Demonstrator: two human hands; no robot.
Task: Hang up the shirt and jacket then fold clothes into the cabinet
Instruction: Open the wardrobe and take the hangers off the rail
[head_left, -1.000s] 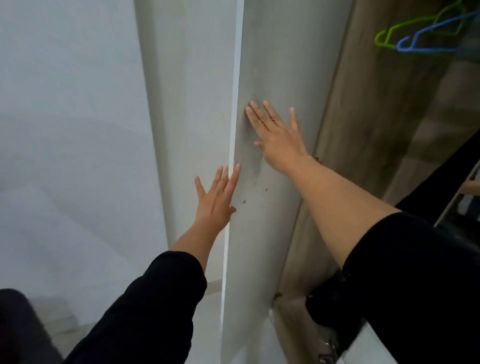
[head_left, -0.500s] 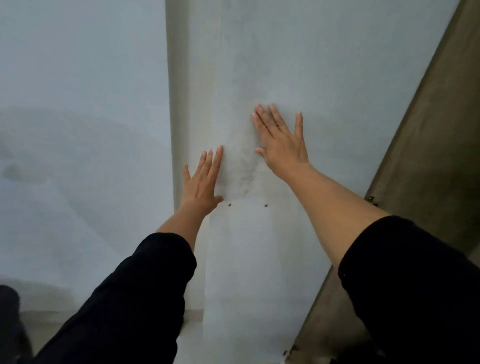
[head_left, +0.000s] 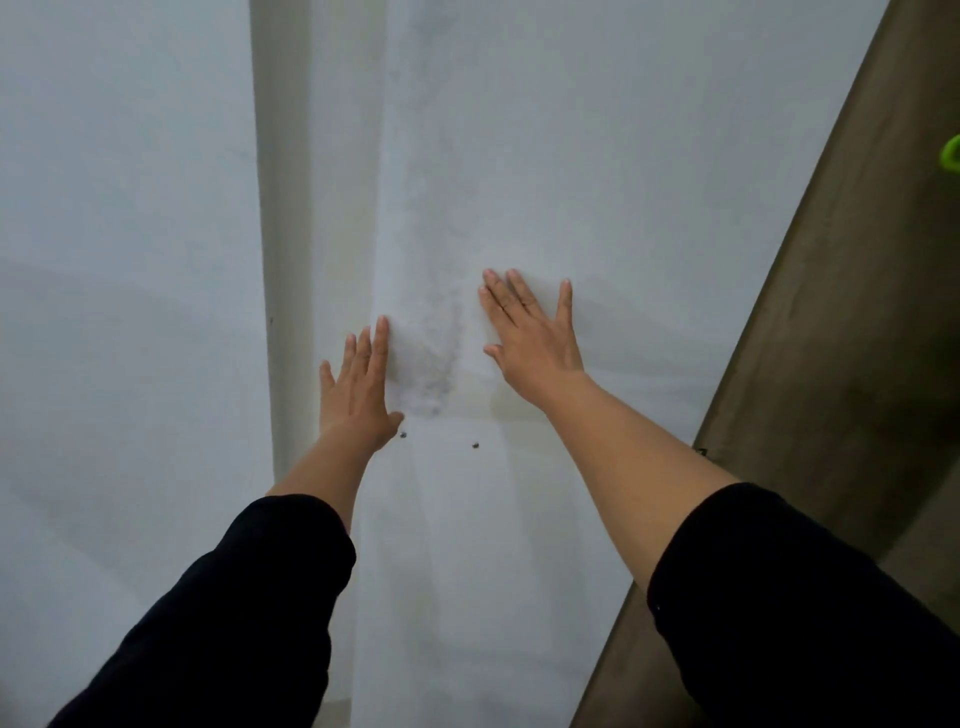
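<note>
white cabinet door (head_left: 597, 156): fills most of the view, its right edge against a brown wood panel (head_left: 831, 364), its left edge by a pale frame strip (head_left: 283, 208); top and bottom cut off. grey smudge (head_left: 436, 358) between the hands; two small screws (head_left: 474, 445) below it. green hanger (head_left: 953, 153): only a tip shows at the right border. shirt and jacket: out of sight. right hand (head_left: 535, 338): fingers straight, spread, flat on the door. left hand (head_left: 358, 389): fingers straight, together, flat on the door's left edge.

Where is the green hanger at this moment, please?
Only a sliver of the green hanger shows at the head view's far right edge, beyond the brown cabinet panel, well above the right hand.
</note>
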